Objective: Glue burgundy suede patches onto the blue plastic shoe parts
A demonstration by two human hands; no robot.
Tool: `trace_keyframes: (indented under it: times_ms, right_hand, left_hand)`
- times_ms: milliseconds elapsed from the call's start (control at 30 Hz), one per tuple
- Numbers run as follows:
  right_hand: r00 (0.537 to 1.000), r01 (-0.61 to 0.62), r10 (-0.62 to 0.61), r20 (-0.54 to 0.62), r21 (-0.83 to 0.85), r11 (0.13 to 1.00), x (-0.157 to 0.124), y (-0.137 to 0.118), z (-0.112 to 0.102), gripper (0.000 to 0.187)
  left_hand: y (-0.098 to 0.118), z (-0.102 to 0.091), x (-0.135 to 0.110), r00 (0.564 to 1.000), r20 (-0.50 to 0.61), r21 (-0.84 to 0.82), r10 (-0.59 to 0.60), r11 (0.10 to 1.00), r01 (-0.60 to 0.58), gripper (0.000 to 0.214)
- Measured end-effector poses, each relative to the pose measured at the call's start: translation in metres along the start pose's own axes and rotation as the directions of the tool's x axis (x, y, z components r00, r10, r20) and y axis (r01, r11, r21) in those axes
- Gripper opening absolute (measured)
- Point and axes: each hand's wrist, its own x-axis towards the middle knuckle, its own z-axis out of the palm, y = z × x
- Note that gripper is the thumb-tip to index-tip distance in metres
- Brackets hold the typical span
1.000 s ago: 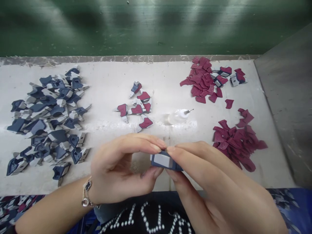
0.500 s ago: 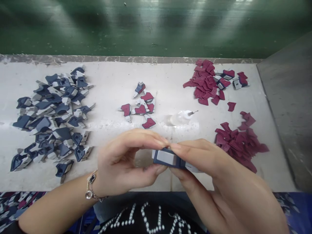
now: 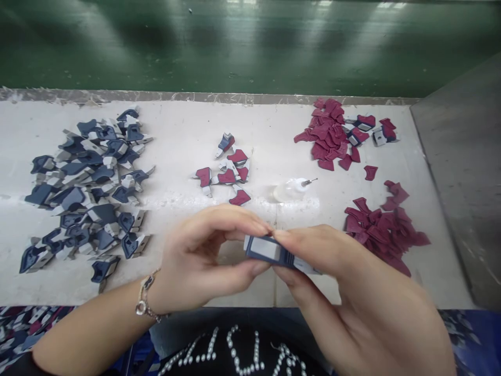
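Note:
Both my hands hold one small navy piece with a pale grey panel [image 3: 266, 249], pinching it between fingers and thumbs above the front of the white table [image 3: 176, 141]. My left hand [image 3: 207, 256] grips its left side, and my right hand [image 3: 332, 277] grips its right side and hides part of it. A beaded bracelet [image 3: 144, 300] circles my left wrist. Just beyond my fingertips stands a small clear plastic bottle with a metal needle tip [image 3: 290, 189]. A small group of maroon-and-grey pieces [image 3: 225, 172] lies beyond my left hand.
A large heap of navy-and-grey pieces [image 3: 90, 196] covers the table's left side. Loose maroon cutouts lie in two heaps on the right [image 3: 381, 227] [image 3: 326, 136], with several joined pieces [image 3: 362, 125] at the far right. A green wall [image 3: 250, 47] stands behind, and a grey panel [image 3: 457, 156] flanks the right.
The navy piece has turned slightly in my fingers, and its pale right end now shows past my right hand. The table items have shifted slightly right in view.

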Motion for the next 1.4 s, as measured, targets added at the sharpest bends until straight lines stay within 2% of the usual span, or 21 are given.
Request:
trace_keyframes:
  times_ms: [67,133,233,333,467,600,667,700,767,800,833,900,967,1033,1100,1200,1400]
  right_hand:
    - [0.994,-0.103,0.106,-0.017,0.109,0.989,0.002,0.002,-0.001,0.023]
    - [0.983,-0.183,0.185,0.010,0.209,0.961,0.004,0.004,-0.002,0.023]
    - [0.981,-0.194,0.192,0.032,0.258,0.947,0.006,0.004,-0.003,0.020]
    - [0.991,-0.137,0.135,0.022,0.185,0.973,0.005,0.005,-0.003,0.022]
    - [0.994,-0.103,0.104,-0.020,0.022,0.994,0.000,0.006,0.005,0.014]
    - [0.986,-0.166,0.166,0.011,0.075,0.983,-0.002,0.006,0.013,0.009]
    - [0.984,-0.176,0.174,0.040,0.068,0.982,-0.001,0.009,0.008,0.010]
    - [0.982,-0.179,0.175,0.065,0.064,0.982,-0.002,0.012,0.002,0.013]
    - [0.974,-0.208,0.203,0.106,0.044,0.977,-0.004,0.027,-0.019,0.025]
    - [0.965,-0.243,0.241,0.108,0.011,0.970,-0.006,0.038,-0.033,0.031]
    - [0.953,-0.293,0.295,0.072,-0.040,0.955,-0.008,0.052,-0.048,0.030]
    - [0.905,-0.426,0.418,-0.083,-0.150,0.892,-0.011,0.086,-0.079,0.026]
    - [0.849,-0.524,0.484,-0.212,-0.217,0.824,-0.008,0.123,-0.104,0.028]
    - [0.824,-0.562,0.510,-0.247,-0.249,0.789,0.002,0.155,-0.117,0.033]
    - [0.828,-0.560,0.521,-0.208,-0.257,0.788,0.015,0.178,-0.118,0.034]
    - [0.827,-0.561,0.547,-0.126,-0.238,0.793,0.033,0.197,-0.106,0.032]
    - [0.807,-0.585,0.588,-0.051,-0.207,0.784,0.043,0.207,-0.099,0.032]
  left_hand:
    - [-0.002,0.001,0.001,0.984,0.013,-0.155,-0.180,0.971,0.180,0.027]
    - [-0.005,0.001,0.002,0.957,0.052,-0.290,-0.285,0.913,0.287,0.024]
    - [-0.006,0.002,0.003,0.953,0.085,-0.353,-0.291,0.886,0.302,0.030]
    - [-0.002,0.002,0.003,0.967,0.080,-0.251,-0.241,0.934,0.253,0.041]
    - [0.002,0.003,0.002,0.966,0.055,-0.104,-0.252,0.961,0.257,0.034]
    - [0.000,0.005,-0.002,0.959,0.016,-0.019,-0.283,0.959,0.284,0.024]
    - [-0.003,0.001,-0.002,0.948,-0.006,0.015,-0.317,0.948,0.318,0.021]
    - [-0.005,-0.004,0.000,0.941,-0.057,0.063,-0.334,0.939,0.337,0.022]
    - [-0.009,-0.019,0.009,0.908,-0.241,0.168,-0.343,0.906,0.387,0.036]
    - [-0.011,-0.029,0.015,0.870,-0.361,0.236,-0.336,0.870,0.434,0.043]
    - [-0.012,-0.040,0.022,0.843,-0.432,0.315,-0.321,0.822,0.475,0.049]
    - [-0.014,-0.059,0.036,0.846,-0.436,0.393,-0.307,0.781,0.486,0.055]
    - [-0.017,-0.071,0.046,0.865,-0.369,0.475,-0.340,0.731,0.490,0.054]
    - [-0.021,-0.075,0.052,0.877,-0.318,0.568,-0.360,0.668,0.481,0.052]
    - [-0.025,-0.074,0.055,0.890,-0.307,0.655,-0.337,0.603,0.455,0.051]
    - [-0.032,-0.071,0.055,0.914,-0.305,0.752,-0.268,0.521,0.404,0.051]
    - [-0.042,-0.070,0.043,0.954,-0.228,0.857,-0.192,0.426,0.291,0.035]
